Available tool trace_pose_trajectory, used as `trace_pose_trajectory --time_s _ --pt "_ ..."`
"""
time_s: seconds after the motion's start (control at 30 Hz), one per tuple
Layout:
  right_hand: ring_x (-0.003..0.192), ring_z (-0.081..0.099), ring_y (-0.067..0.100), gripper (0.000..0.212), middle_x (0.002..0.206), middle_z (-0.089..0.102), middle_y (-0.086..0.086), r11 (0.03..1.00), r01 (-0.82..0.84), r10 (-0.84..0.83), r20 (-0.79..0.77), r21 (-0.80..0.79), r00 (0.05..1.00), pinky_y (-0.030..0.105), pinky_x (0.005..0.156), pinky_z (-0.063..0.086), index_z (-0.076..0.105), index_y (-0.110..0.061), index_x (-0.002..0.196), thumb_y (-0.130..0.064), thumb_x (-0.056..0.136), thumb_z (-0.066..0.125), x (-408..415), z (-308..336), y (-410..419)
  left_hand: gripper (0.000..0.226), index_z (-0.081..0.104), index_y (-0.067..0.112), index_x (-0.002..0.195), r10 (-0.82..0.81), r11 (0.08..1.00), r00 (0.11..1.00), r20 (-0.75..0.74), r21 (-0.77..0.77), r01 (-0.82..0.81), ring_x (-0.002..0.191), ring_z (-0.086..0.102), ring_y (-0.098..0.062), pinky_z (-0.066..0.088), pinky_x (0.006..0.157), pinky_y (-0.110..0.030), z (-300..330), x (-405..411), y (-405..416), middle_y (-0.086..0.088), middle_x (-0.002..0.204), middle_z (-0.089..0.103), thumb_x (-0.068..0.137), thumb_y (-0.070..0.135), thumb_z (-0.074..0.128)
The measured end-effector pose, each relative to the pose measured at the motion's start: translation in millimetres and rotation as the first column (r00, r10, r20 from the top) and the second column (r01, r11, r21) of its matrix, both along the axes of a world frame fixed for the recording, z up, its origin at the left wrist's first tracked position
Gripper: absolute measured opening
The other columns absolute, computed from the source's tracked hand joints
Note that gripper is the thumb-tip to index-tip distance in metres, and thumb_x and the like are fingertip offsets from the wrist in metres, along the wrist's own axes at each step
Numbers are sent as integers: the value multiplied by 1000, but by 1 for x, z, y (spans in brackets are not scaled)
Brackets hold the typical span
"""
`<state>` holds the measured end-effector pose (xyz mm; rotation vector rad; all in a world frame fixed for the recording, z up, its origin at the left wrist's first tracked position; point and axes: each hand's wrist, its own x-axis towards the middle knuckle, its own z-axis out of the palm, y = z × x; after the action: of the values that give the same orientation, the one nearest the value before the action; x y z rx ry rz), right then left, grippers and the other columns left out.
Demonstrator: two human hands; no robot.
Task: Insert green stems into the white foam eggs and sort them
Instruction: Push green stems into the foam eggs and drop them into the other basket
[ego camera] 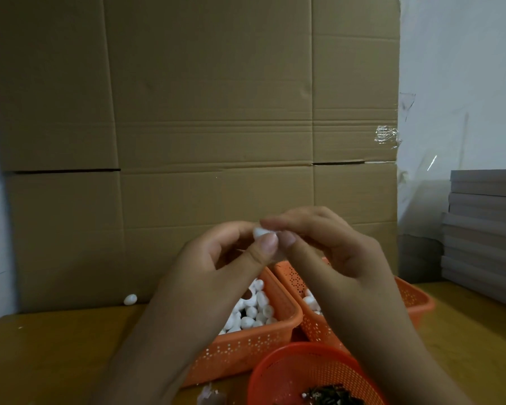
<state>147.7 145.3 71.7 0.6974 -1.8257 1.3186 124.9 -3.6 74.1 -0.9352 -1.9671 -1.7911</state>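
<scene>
Both hands are raised in front of the cardboard wall. My left hand (234, 255) pinches a white foam egg (260, 232) between thumb and fingers. My right hand (327, 244) meets it from the right, thumb and forefinger closed at the egg; whatever they hold is hidden. Below, the left orange basket (246, 349) holds several white foam eggs (253, 309). The right orange basket (412, 299) also shows a few eggs. A round orange basket (301, 375) at the bottom holds dark stems (330, 394).
A loose foam egg (130, 299) lies on the wooden table (56, 355) by the cardboard wall (205, 118). A stack of grey boards (485, 226) stands at the right. A small whitish scrap (211, 397) lies near the bottom edge.
</scene>
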Motion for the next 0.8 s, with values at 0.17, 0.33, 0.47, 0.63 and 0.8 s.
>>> trace_pose_trajectory --time_s 0.17,0.33,0.47,0.63,0.8 --pt "95 62 9 20 99 65 -13 999 26 -25 23 -25 999 28 80 52 62 -38 98 -28 82 67 -3 -2 -3 31 75 31 97 -88 988 993 76 137 77 84 69 -2 49 67 -17 0 -5 -5 7 95 76 71 43 64" --pt "87 66 7 19 95 69 -16 992 29 -29 -1 -120 1000 31 78 55 64 -33 95 -30 76 69 -3 -1 -1 27 72 35 98 -139 984 984 114 123 125 81 72 -7 53 64 -19 1 -3 -5 4 96 76 72 38 67" --pt "91 66 8 11 90 71 -16 996 55 -58 -40 -77 998 27 81 53 69 -32 94 -31 82 67 -2 0 -1 36 64 42 110 -108 994 991 85 43 104 85 72 -10 54 70 -26 2 -1 -4 7 100 76 75 42 73" --pt "94 64 6 23 96 68 -11 999 -14 13 -37 -36 999 16 73 52 70 -35 103 -22 87 60 -1 -2 -5 40 60 37 114 -88 996 996 34 18 87 78 73 -11 52 63 -17 2 1 1 4 94 77 76 39 71" --pt "72 62 6 17 74 67 -5 991 25 -18 53 -135 998 19 68 49 67 -25 75 -35 82 55 -4 -1 0 26 67 38 90 9 990 999 46 139 -15 68 64 -1 50 58 -18 3 -1 -2 6 92 75 65 44 72"
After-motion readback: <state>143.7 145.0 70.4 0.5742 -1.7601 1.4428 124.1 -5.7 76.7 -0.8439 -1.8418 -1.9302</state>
